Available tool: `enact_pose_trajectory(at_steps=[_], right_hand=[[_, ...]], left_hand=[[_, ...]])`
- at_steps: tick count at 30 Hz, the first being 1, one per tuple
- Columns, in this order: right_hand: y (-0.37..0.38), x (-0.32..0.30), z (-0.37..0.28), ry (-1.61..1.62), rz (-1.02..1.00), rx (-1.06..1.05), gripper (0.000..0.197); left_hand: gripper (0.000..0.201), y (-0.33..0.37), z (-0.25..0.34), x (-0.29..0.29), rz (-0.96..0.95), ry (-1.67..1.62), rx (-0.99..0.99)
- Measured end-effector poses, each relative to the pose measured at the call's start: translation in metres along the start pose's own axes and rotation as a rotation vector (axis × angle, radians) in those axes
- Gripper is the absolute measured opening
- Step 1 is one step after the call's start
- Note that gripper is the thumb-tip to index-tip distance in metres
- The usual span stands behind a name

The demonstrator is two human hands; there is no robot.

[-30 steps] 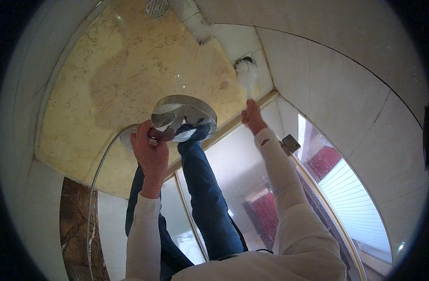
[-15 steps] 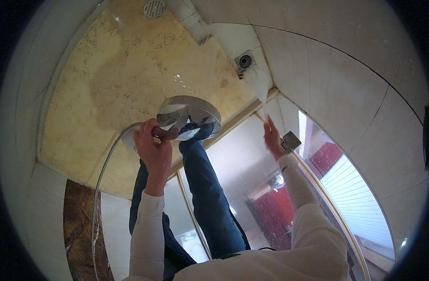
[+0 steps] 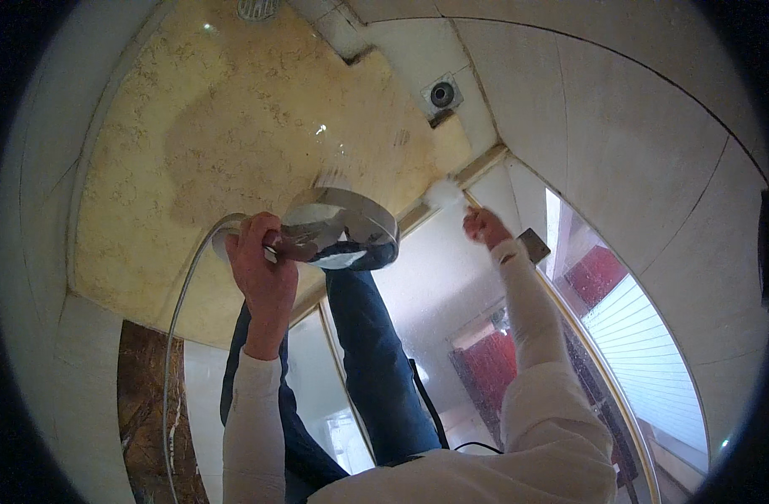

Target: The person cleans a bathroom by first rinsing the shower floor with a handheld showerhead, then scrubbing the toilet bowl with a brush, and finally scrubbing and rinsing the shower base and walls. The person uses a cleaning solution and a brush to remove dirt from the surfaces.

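My left hand (image 3: 262,273) is closed around the handle of a round chrome shower head (image 3: 356,220), which is tilted over the floor. Thin streaks of water come off its far edge. A silvery hose (image 3: 176,315) runs from the handle down along the left. Farther right, my right hand (image 3: 487,227) is closed on what looks like a white brush (image 3: 443,195); its pale head is smeared by motion, close to the sill (image 3: 480,166) below the glass door. Most of the brush's handle is hidden by my fingers.
Under me lies a yellowish, partly wet floor (image 3: 250,143). A round drain grate (image 3: 257,8) sits at the far edge, and a square drain (image 3: 442,94) at the far right. To the right stands a glass door (image 3: 418,277) with a metal fitting (image 3: 534,245). Tiled walls (image 3: 645,126) surround it.
My right hand has moved nearer and slightly left, and the white brush head has come down from beside the square drain to the sill. The shower head is slightly lower in view.
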State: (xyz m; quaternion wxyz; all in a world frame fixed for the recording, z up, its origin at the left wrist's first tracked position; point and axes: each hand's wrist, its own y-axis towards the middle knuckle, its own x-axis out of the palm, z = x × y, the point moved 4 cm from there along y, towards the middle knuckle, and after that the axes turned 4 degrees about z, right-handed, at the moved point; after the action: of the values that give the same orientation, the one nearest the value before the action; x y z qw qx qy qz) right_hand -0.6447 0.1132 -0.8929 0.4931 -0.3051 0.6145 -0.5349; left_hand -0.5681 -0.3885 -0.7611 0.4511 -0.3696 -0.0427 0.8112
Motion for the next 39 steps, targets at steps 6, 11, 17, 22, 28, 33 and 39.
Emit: enact_pose_trajectory(at_steps=[6,11,17,22,28,33,39], right_hand=[[-0.019,0.044,-0.111,-0.208,0.080,-0.317,0.022],[-0.029,0.096,-0.122,-0.482,0.117,-0.413,0.016],[-0.106,0.094,-0.042,-0.851,0.274,-0.762,0.043],[-0.093,0.210,-0.089,-0.988,-0.019,-1.415,0.044],[-0.029,0.231,-0.077,-1.236,0.207,-1.086,0.045],[-0.087,0.177,-0.016,-1.318,0.180,-1.270,0.043],[-0.146,0.157,0.053,-0.975,0.019,-1.205,0.046]], left_hand=[[0.034,0.002,0.001,-0.005,0.070,0.020,-0.009],[0.032,0.005,0.002,-0.002,0.028,-0.035,0.008],[0.040,0.009,-0.003,-0.010,0.001,0.006,0.015],[0.033,0.010,0.000,-0.011,0.108,-0.101,0.008],[0.031,0.011,-0.005,-0.014,0.032,-0.070,0.045],[0.038,0.010,-0.007,-0.016,0.032,-0.058,0.026],[0.046,0.006,0.008,-0.015,0.139,-0.074,0.024]])
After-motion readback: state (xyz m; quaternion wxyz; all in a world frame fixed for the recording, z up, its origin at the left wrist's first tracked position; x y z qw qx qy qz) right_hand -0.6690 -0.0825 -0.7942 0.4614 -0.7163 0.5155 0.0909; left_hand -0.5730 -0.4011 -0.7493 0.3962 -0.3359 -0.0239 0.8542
